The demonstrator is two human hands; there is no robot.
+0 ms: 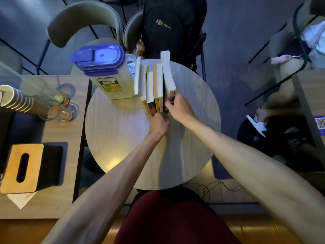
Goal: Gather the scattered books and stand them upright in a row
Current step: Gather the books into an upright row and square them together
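Note:
Several books [152, 85] stand upright in a row on the round wooden table [193, 106], their page edges facing up. The rightmost, tallest book [168, 73] leans slightly to the right. My right hand [179, 107] holds the near end of that book, fingers on its spine and cover. My left hand [159, 124] is closed against the near bottom edge of the middle books, next to a yellow spine [157, 104]. The row's left side stands close to a water jug.
A plastic jug [105, 71] with a blue lid stands left of the books. A side table on the left carries stacked paper cups [17, 99], glasses [58, 110] and a wooden tissue box [21, 168]. Chairs and a black backpack [172, 27] stand behind; a seated person at right.

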